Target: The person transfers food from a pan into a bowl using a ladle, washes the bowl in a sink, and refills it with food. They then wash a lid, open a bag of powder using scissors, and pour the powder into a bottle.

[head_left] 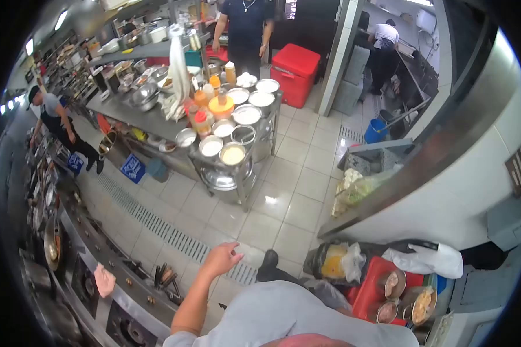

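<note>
My left hand [220, 259] hangs in front of me over the floor drain. Its fingers are loosely bent and slightly apart, with nothing seen in them. No object touches it; the stove [130, 329] with its burners lies to its left, with a pink cloth [105, 281] on the front edge. Several dark-handled tools [167, 276] stand beside the stove, below and left of the hand. My right hand is out of view.
Ahead is a steel table [173, 128] with white-filled bowls [247, 114] and sauce bottles [201, 121]. A red tray [369, 289] holds metal pots of food at lower right. Near a red cooler [296, 74] stands a person [244, 29]; another person [57, 118] works at left.
</note>
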The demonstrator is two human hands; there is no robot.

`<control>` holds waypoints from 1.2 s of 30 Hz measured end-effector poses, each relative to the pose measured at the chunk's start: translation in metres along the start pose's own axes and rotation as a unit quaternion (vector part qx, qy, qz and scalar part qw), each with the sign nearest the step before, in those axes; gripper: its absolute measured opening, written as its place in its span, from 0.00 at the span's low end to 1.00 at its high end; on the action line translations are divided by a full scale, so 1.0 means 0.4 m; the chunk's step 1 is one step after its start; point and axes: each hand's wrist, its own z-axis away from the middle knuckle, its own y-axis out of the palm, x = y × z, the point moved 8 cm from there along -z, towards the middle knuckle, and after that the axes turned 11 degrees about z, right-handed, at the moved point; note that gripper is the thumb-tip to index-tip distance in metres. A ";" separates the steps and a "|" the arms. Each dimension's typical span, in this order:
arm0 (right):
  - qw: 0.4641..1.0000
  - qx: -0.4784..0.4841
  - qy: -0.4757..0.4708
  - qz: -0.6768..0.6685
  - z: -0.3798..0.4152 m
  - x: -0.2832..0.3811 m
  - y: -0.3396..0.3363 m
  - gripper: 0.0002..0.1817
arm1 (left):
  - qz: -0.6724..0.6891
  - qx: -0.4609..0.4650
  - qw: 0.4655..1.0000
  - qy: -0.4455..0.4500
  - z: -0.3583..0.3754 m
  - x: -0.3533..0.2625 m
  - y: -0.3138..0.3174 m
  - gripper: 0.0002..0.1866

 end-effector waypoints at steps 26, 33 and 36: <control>0.861 -0.383 -0.100 0.320 -0.192 0.983 -1.534 0.15 | 0.114 0.251 0.952 0.131 -1.901 -0.625 -0.052 0.22; 0.944 0.027 0.037 -0.326 -0.345 0.833 -1.446 0.21 | 0.207 0.251 0.942 -0.083 -2.665 -0.511 0.084 0.22; 0.942 0.148 0.093 -0.287 -0.351 0.860 -1.551 0.23 | -0.193 0.220 0.953 0.081 -2.832 -0.412 0.103 0.27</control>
